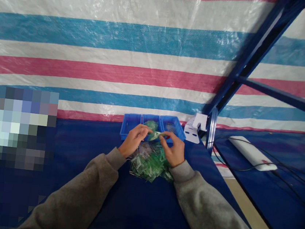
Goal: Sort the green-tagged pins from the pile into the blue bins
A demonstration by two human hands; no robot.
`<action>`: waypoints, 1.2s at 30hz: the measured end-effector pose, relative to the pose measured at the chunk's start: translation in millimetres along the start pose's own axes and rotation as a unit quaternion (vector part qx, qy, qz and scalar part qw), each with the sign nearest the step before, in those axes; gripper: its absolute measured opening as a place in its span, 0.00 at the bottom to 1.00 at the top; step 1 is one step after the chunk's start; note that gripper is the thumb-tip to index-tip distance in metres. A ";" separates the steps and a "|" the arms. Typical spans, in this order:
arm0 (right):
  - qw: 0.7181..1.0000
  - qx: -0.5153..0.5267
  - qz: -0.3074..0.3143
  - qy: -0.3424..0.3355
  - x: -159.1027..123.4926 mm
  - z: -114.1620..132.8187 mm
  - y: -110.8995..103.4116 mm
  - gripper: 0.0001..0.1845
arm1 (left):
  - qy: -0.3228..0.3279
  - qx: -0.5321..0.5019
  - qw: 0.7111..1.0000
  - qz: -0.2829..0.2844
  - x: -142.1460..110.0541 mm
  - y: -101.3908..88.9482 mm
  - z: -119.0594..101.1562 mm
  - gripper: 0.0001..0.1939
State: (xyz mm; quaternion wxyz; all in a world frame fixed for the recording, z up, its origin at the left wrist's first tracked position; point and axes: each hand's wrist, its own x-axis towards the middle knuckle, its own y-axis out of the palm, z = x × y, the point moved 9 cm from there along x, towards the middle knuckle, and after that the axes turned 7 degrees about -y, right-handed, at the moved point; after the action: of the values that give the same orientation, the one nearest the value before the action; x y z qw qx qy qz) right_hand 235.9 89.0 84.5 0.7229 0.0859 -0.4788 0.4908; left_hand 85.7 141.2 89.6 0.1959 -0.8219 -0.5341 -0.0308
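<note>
Left hand [135, 139], right hand [174, 149]: fingertips pinching green plastic packet [155, 135] between them | Position: far side of packet pile [149, 164], by blue bins [127, 125] | Risk: loose pinch could drop it among similar packets.

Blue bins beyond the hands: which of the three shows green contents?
The middle blue bin, between the other two. Green packets show in it, while the right bin shows greyish contents and the left bin shows no green.
</note>
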 end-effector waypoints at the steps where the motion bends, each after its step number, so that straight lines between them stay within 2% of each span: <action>1: 1.000 0.000 -0.003 0.013 -0.6 -3.0 -0.3 0.08 | 0.007 0.013 1.000 0.007 -0.3 1.5 -1.3 0.19; 5: 0.999 0.028 0.023 0.027 -2.2 -6.7 6.1 0.08 | -0.003 0.047 0.998 0.034 -0.5 7.8 2.2 0.14; 12: 0.993 0.098 0.047 0.042 -6.8 -8.8 16.2 0.10 | -0.056 -0.043 0.997 0.021 1.0 6.1 16.2 0.13; 15: 0.991 0.109 0.054 0.050 -6.9 -7.7 16.0 0.15 | -0.064 -0.093 0.993 0.015 1.7 4.1 17.6 0.16; 18: 0.994 0.101 0.045 0.016 -3.9 1.1 10.7 0.18 | -0.067 -0.162 0.985 -0.005 2.4 0.0 17.1 0.18; 21: 0.996 0.072 0.040 -0.034 -1.5 11.1 7.7 0.18 | -0.068 -0.182 0.981 0.001 2.5 2.3 15.2 0.19; 27: 0.997 0.032 0.016 -0.062 -0.3 13.6 4.7 0.20 | -0.083 -0.164 0.983 0.010 2.2 6.7 16.7 0.17; 33: 0.996 0.015 0.035 -0.079 -0.2 13.8 7.2 0.08 | -0.106 -0.108 0.987 0.061 1.9 14.6 21.1 0.16; 36: 0.998 0.014 0.031 -0.059 0.1 9.6 6.4 0.06 | -0.063 -0.029 0.996 0.051 2.7 8.4 10.3 0.17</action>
State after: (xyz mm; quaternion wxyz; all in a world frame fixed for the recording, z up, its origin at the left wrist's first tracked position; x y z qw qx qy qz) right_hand 224.9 86.6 87.4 0.6760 0.1103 -0.5162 0.5142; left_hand 92.8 144.3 78.4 0.1389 -0.8538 -0.5015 0.0156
